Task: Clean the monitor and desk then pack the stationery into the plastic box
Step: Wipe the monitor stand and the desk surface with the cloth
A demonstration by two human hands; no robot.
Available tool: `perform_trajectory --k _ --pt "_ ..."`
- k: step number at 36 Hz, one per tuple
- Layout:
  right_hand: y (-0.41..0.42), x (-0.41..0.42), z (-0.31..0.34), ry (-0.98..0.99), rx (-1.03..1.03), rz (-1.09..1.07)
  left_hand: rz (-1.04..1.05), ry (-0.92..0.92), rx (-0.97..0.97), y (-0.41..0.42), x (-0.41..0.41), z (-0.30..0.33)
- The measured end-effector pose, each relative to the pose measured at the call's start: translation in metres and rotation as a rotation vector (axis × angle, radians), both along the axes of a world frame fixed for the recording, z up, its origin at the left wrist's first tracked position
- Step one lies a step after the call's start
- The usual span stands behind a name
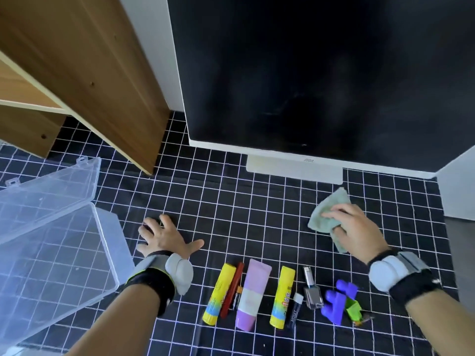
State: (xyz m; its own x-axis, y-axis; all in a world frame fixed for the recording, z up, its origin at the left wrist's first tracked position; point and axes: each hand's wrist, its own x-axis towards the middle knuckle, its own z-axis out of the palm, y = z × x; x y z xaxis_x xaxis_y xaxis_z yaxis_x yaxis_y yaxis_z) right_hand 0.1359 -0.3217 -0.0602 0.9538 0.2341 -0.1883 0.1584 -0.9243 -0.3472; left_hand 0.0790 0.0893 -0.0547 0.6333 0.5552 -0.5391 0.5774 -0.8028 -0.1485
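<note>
Below the monitor (321,73), on the gridded worktop (244,214), the right hand (357,227) has its grip closed on the green cloth (323,217), w/ screen just above; left hand (164,237) lies flat, grip open, nearer the open plastic box (51,253).

Box (51,253) left of stationery (257,294)

plastic box (51,253): I see clear, smooth plastic, left of the monitor.
monitor (321,73): matt black screen, faintly smudged; smooth white plastic frame.
cloth (327,214): soft pale-green fabric, below the monitor's base.
desk cover (244,214): matt black with a white grid.
shelf (84,68): wood-grain panels, left of the monitor.
glue sticks (282,296): glossy plastic.
</note>
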Motion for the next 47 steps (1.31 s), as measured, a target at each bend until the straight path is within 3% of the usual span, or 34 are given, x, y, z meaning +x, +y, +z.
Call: perform_trajectory --k 6,9,15,24,29,32,35,39,47 --pt "-0.062 -0.010 0.016 -0.143 0.014 -0.478 -0.077 -0.089 -0.176 -0.015 0.019 0.008" --pt "-0.088 -0.014 0.004 -0.068 -0.103 -0.624 -0.060 -0.056 -0.239 -0.032 0.035 0.007" --pt "-0.043 -0.003 -0.009 0.061 -0.157 -0.843 -0.072 0.035 -0.180 -0.036 0.043 -0.002" --pt "0.049 0.009 -0.012 0.044 -0.003 -0.603 -0.102 0.048 -0.095 -0.042 0.051 -0.005" --pt "0.084 0.015 -0.001 0.106 0.354 -0.452 -0.107 0.063 -0.086 -0.042 0.052 -0.004" --pt "0.096 0.021 0.007 -0.013 0.472 -0.384 -0.113 0.065 -0.091 -0.041 0.052 -0.003" --pt "0.093 0.033 0.000 -0.195 0.442 -0.388 -0.115 0.078 -0.093 -0.040 0.052 -0.003" --pt "0.083 0.056 -0.007 -0.297 0.344 -0.422 -0.127 0.064 -0.077 -0.039 0.052 -0.005" --pt "0.104 0.076 -0.033 -0.249 0.012 -0.411 -0.128 0.071 -0.083 -0.040 0.050 -0.004"
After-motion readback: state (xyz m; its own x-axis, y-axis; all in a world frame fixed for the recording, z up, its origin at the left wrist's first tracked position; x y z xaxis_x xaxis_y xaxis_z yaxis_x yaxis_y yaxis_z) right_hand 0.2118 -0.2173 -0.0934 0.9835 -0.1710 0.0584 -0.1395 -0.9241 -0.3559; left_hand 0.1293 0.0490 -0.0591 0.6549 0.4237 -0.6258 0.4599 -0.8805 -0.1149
